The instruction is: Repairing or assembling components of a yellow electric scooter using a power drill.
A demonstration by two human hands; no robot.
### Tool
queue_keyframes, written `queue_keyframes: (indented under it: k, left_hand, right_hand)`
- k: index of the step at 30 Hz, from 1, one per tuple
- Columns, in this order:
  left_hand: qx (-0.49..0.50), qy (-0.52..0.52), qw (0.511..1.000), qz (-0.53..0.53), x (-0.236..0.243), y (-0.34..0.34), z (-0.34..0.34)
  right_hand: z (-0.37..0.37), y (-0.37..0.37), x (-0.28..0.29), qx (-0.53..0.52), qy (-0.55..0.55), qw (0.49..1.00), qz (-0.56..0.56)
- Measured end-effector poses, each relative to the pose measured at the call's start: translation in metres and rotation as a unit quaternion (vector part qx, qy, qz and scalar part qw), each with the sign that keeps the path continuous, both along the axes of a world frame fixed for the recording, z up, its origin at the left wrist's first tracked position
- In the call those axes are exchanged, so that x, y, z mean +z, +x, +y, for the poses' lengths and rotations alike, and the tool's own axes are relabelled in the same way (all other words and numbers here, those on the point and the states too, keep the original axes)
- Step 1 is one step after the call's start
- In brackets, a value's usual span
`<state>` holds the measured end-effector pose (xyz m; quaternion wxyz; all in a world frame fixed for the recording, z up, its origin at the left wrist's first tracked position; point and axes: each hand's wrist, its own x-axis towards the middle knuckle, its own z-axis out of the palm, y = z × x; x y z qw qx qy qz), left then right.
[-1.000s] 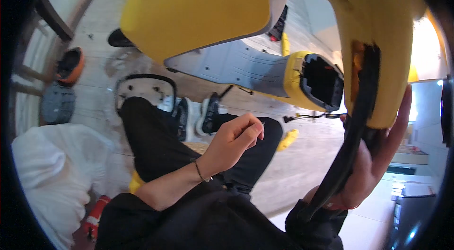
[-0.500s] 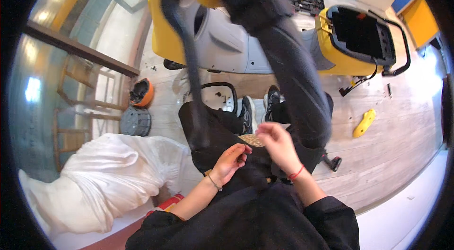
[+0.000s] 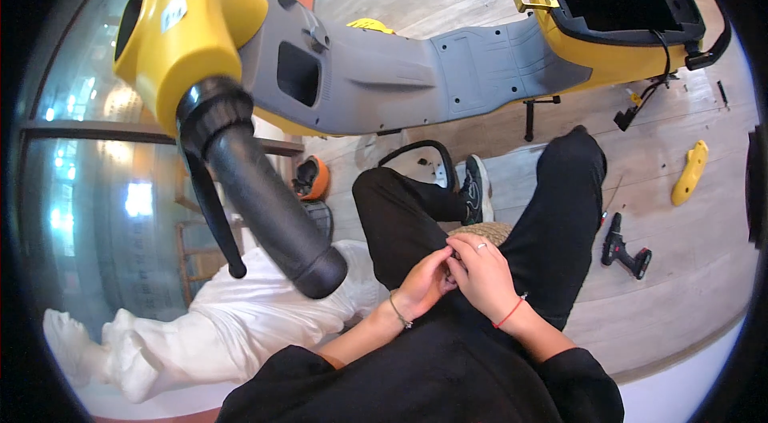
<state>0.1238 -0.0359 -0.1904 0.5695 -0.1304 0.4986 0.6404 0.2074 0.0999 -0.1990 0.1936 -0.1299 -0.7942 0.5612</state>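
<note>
Meeting in the lap, left hand (image 3: 424, 288) and right hand (image 3: 480, 272) now touch.

Pretty bright daylight on my feed, glare off the window glass (image 3: 96, 183) at left, heavy fisheye bending, black corners, centre stays sharp.

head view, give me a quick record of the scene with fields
left hand: at the lap, fingers meeting the right hand
right hand: over the left, ring on one finger, red cord at the wrist
held item: too hidden to tell
scooter: yellow and grey, seat compartment open
handlebar: black, close to the camera
drill: on the wooden floor by the right leg
yellow panel: lying on the floor
white cloth: heaped at the left
</note>
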Motion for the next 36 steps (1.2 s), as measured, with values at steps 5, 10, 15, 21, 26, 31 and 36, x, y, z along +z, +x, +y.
queue_keyframes:
  k: [5,10,15,21,26,31,36]
  left_hand:
    - [-0.072,-0.017,0.996,0.055,0.008,-0.009,0.042]
    - [-0.095,-0.106,0.982,0.120,0.002,-0.022,0.073]
    - [-0.048,-0.174,0.974,0.139,0.006,-0.053,0.085]
    - [-0.123,-0.138,0.973,0.135,-0.002,-0.051,0.096]
    - [-0.135,-0.134,0.977,0.096,-0.004,-0.042,0.109]
    - [-0.082,-0.180,0.974,0.113,0.000,-0.045,0.111]
    - [-0.085,-0.216,0.968,0.097,-0.009,-0.046,0.116]
  right_hand:
    - [0.029,0.003,-0.014,0.012,-0.029,1.000,-0.002]
    - [0.062,-0.003,-0.016,0.035,-0.045,0.996,-0.063]
    - [0.121,0.013,-0.009,-0.138,-0.060,0.987,0.052]
    - [0.213,0.092,-0.111,-0.464,-0.352,0.812,0.037]
    - [0.185,0.193,-0.336,-0.385,-0.149,0.738,-0.533]
    - [0.149,0.235,-0.387,-0.245,-0.018,0.694,-0.677]
    - [0.177,0.262,-0.410,-0.206,0.139,0.721,-0.647]
